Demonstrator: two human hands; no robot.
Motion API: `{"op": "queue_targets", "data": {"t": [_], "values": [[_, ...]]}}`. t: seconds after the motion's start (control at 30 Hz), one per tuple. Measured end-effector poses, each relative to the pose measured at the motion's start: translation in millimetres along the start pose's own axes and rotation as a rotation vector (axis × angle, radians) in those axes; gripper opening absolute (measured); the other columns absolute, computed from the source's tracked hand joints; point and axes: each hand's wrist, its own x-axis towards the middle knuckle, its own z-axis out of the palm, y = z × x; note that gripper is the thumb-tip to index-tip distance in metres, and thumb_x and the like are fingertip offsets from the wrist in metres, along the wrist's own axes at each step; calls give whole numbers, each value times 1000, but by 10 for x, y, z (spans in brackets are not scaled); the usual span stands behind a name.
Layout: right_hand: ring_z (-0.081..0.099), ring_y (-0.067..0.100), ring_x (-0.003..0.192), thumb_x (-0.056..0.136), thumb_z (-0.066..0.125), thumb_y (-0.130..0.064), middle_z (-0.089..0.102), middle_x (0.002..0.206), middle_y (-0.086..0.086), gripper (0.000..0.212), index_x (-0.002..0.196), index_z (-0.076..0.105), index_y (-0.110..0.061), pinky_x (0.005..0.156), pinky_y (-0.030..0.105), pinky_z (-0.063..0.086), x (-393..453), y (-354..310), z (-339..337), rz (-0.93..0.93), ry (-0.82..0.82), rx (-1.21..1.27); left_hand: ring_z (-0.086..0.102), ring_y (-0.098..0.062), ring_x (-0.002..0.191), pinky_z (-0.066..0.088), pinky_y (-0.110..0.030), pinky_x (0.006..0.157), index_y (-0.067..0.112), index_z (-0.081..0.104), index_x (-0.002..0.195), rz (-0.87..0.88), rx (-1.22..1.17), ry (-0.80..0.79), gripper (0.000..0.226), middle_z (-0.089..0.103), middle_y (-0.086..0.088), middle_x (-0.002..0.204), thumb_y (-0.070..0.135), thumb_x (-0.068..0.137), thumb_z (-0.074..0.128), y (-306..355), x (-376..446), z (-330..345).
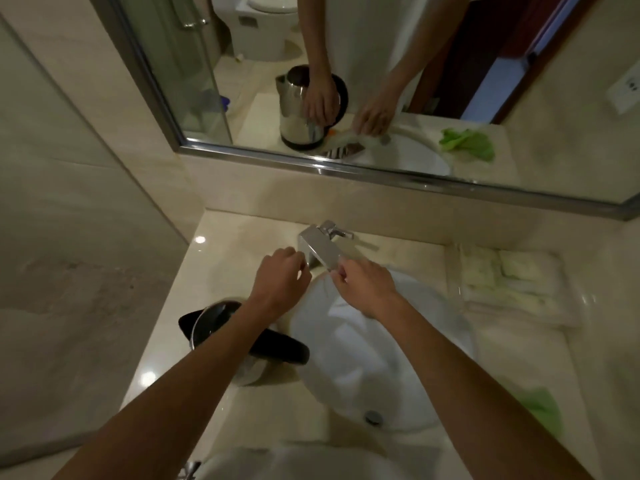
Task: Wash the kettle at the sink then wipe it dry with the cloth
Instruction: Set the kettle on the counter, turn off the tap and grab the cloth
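The steel kettle (249,367) with a black handle and open black lid stands on the counter left of the white sink (408,382), partly under my left forearm. My left hand (280,275) hovers with curled fingers just left of the chrome faucet (320,249). My right hand (365,287) is over the basin, its curled fingertips at the spout's tip. I see nothing held in either hand. A green cloth (540,407) lies on the counter at the sink's right front. No water stream is visible.
Folded white towels (512,282) lie on the counter right of the faucet. A framed mirror (381,174) on the back wall reflects the kettle, both hands and the green cloth. A glass shower panel (69,271) closes off the left side.
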Motion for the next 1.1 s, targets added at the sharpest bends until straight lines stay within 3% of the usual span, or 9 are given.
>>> {"op": "queue_targets", "data": {"t": [0.1,0.17,0.27,0.37,0.5,0.73,0.83,0.97,1.1], "values": [[57,29,111,101,45,-35,60,119,7,27,115,56,-15,82,39,47,213,133,15,86,17,43,56,-27,79,46,-39,67,12,60,81,45,-12,-26,17,61,-6,83,23,89,51,160,167,213],[47,30,125,100,47,-37,49,137,8,44,139,46,-16,94,43,46,362,201,25,136,-5,57,55,-26,77,47,-40,66,11,59,79,50,-23,-25,18,59,-6,81,23,91,51,224,289,304],[39,31,131,99,49,-44,38,146,8,58,150,33,-23,94,45,46,572,258,59,161,-49,74,53,-25,71,48,-40,62,9,60,76,49,-48,-32,20,58,-7,77,21,90,52,250,452,410],[38,31,135,101,42,-49,35,152,5,58,151,32,-22,96,46,46,776,283,121,184,-89,115,53,-25,70,44,-37,59,8,61,77,45,-89,-33,18,58,-8,78,18,89,52,243,589,458],[48,28,132,101,36,-53,49,147,6,59,144,46,-16,103,41,43,924,269,166,228,-67,193,50,-27,61,32,-29,54,6,59,71,31,-125,12,18,57,-11,73,15,87,56,177,690,465],[61,26,94,99,36,-53,66,107,8,48,104,65,-15,76,36,50,910,268,135,253,-29,255,50,-28,59,32,-29,54,7,56,66,29,-96,5,16,57,-11,68,12,81,60,217,691,428],[61,28,97,100,34,-50,66,112,11,49,110,65,-14,83,41,53,815,250,106,236,-50,301,51,-27,62,39,-33,56,9,59,72,54,-92,-10,15,57,-9,69,18,84,60,264,601,447],[50,29,129,100,43,-46,51,144,7,50,143,48,-22,102,43,44,634,249,-9,230,-123,330,51,-23,66,39,-31,58,11,64,82,116,-85,-8,16,59,-6,73,24,89,58,343,412,493],[53,27,124,97,52,-39,51,137,4,44,136,53,-20,98,42,47,273,342,-32,224,-25,313,53,-25,73,41,-32,61,11,58,84,127,-76,-76,9,57,-7,79,19,87,54,489,225,556]]}}
